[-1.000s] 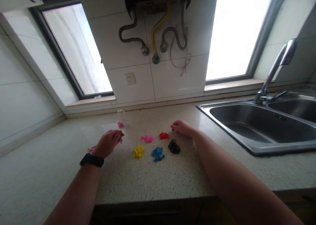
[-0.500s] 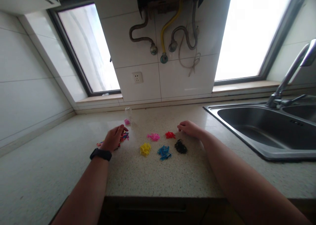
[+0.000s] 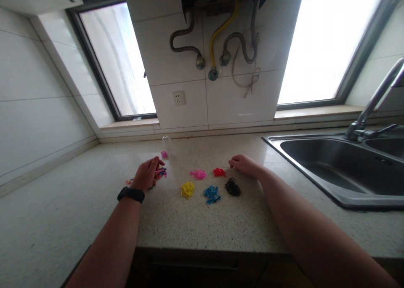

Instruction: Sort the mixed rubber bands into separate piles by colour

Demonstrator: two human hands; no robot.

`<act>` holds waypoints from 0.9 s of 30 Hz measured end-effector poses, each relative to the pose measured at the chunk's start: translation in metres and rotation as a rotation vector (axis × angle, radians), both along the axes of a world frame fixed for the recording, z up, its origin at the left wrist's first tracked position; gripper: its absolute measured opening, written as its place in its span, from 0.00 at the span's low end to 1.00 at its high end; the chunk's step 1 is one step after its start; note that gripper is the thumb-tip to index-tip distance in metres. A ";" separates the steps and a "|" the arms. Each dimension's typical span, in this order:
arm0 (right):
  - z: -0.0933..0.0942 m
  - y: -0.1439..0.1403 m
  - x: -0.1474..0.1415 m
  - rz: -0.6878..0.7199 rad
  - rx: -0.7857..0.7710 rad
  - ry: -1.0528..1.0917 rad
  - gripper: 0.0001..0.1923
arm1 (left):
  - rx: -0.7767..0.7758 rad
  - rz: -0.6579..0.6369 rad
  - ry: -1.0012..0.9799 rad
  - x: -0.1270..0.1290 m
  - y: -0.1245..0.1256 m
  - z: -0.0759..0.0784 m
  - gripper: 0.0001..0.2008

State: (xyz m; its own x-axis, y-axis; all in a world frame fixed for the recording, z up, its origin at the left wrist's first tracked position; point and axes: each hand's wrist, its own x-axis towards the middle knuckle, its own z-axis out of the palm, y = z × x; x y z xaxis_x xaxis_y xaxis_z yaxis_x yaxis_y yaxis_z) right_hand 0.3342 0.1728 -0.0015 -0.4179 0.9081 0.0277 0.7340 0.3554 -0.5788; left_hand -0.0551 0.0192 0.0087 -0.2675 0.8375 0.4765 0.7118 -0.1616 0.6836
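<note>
My left hand (image 3: 147, 173), with a dark band on its wrist, lies over a pile of mixed-colour small rubber bands (image 3: 161, 172). Its fingers are closed over the pile, and whatever is between them is hidden. My right hand (image 3: 243, 165) rests curled on the counter, right of a small heap of red rubber bands (image 3: 219, 172) and not touching it. Between the hands lie separate heaps of pink rubber bands (image 3: 198, 174), yellow rubber bands (image 3: 187, 190), blue rubber bands (image 3: 211, 194) and black rubber bands (image 3: 232, 187).
A clear container (image 3: 166, 142) stands behind my left hand, with a pink piece (image 3: 164, 154) by it. A steel sink (image 3: 315, 166) with a tap (image 3: 362, 115) is set into the counter (image 3: 195, 229) at right. Pipes and a socket (image 3: 178, 98) are on the back wall.
The view has shifted slightly, so the scene sits a little further right. Both hands stay in nearly the same places, and the sorted heaps look unchanged.
</note>
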 end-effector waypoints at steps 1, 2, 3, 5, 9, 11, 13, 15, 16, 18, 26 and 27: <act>0.000 0.000 0.000 0.002 0.001 -0.004 0.18 | -0.003 -0.003 -0.001 0.000 0.000 0.000 0.29; -0.001 0.001 0.000 0.006 0.002 -0.007 0.18 | -0.004 -0.006 -0.001 0.001 0.000 0.000 0.29; -0.002 0.002 0.000 0.009 0.005 -0.009 0.18 | -0.003 -0.006 -0.001 0.001 0.000 0.000 0.29; -0.004 0.004 0.000 0.016 0.014 -0.014 0.18 | 0.002 -0.004 -0.006 0.001 0.000 0.000 0.29; -0.009 0.008 0.001 0.012 0.022 -0.015 0.19 | 0.014 -0.008 -0.025 -0.001 0.002 -0.002 0.28; -0.009 0.008 0.001 0.013 0.024 -0.011 0.19 | 0.018 -0.004 -0.031 -0.002 0.003 -0.003 0.28; -0.008 0.008 0.001 0.015 0.032 -0.012 0.19 | 0.022 0.005 -0.031 -0.002 0.002 -0.003 0.27; -0.007 0.006 0.001 0.019 0.035 -0.012 0.18 | 0.026 0.007 -0.026 -0.001 0.002 -0.002 0.27; -0.006 0.006 0.001 0.021 0.035 -0.012 0.18 | 0.029 0.005 -0.025 0.000 0.001 -0.001 0.27; -0.005 0.005 0.000 0.023 0.030 -0.012 0.18 | 0.033 0.000 -0.023 0.000 0.000 0.000 0.27; -0.004 0.003 0.001 0.016 0.027 -0.030 0.19 | 0.036 -0.002 -0.034 0.000 -0.001 0.002 0.26; -0.004 0.003 0.001 0.016 0.027 -0.029 0.19 | 0.039 0.000 -0.033 0.000 -0.001 0.002 0.26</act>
State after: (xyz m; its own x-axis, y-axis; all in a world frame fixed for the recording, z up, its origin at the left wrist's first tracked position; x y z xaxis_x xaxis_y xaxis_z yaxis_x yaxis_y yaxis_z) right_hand 0.3349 0.1758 -0.0057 -0.4337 0.9002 0.0402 0.7440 0.3829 -0.5475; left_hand -0.0551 0.0185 0.0105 -0.2839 0.8183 0.4997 0.6887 -0.1886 0.7001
